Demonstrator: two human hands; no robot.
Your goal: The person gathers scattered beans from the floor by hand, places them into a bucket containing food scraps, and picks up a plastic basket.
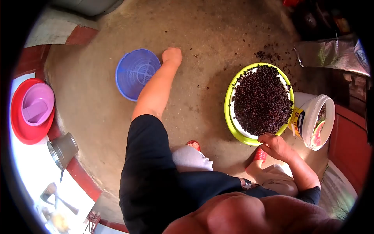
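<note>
My left hand is stretched forward over the floor, its fingers curled closed just right of a blue plastic basket; what it holds, if anything, is hidden. The basket's base has a ring pattern. At the near rim of a yellow-green basin, my right hand has its fingers bent over the edge. Dark beans are heaped on a white surface inside the basin, and some stick to its rim.
Loose beans lie scattered on the brown floor. Right of the basin, a white bucket with watermelon rind lies tilted. At left are a red basin, a pink basin and a metal pot. Red sandals are on the feet.
</note>
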